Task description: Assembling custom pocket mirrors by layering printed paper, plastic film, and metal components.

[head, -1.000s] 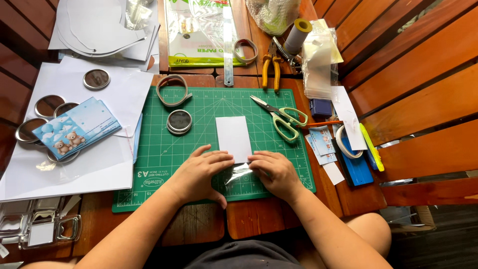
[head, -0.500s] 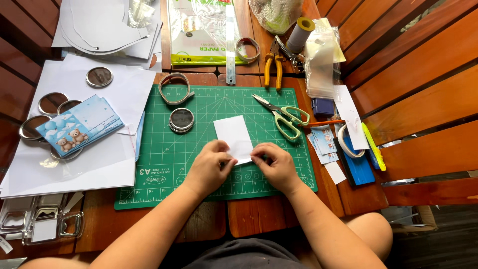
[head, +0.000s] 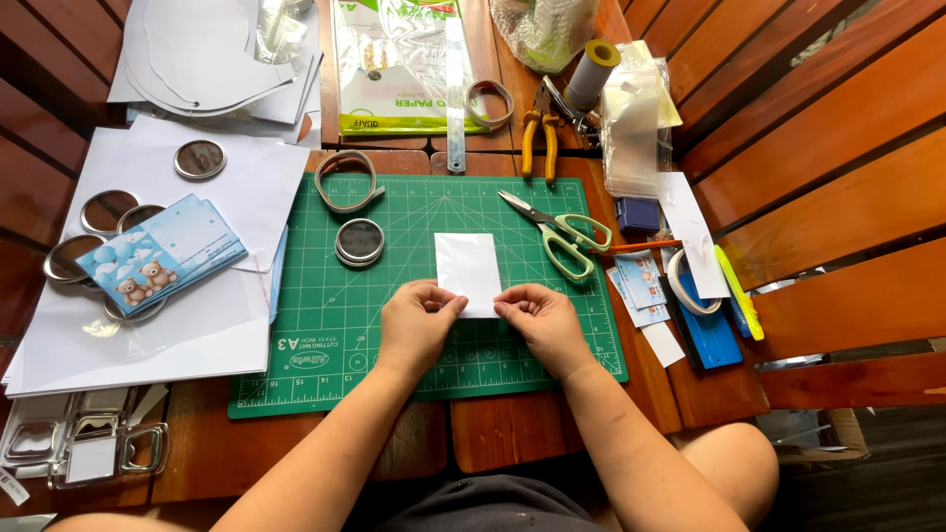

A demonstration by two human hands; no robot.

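- Head view: left hand [head: 419, 320] and right hand [head: 537, 317] each pinch the near edge of a small white card [head: 469, 268], grips closed on its two lower corners.
- Card lies flat on the green cutting mat [head: 325, 335], near the mat's middle.
- Just left of the card sits a round tin [head: 360, 242]; to its right, green-handled scissors [head: 557, 232].
- Beyond the mat, on the wooden counter [head: 493, 433]: a steel ruler [head: 455, 94], yellow-handled pliers [head: 538, 138], and a blue teddy-bear booklet [head: 160, 251] on white sheets.
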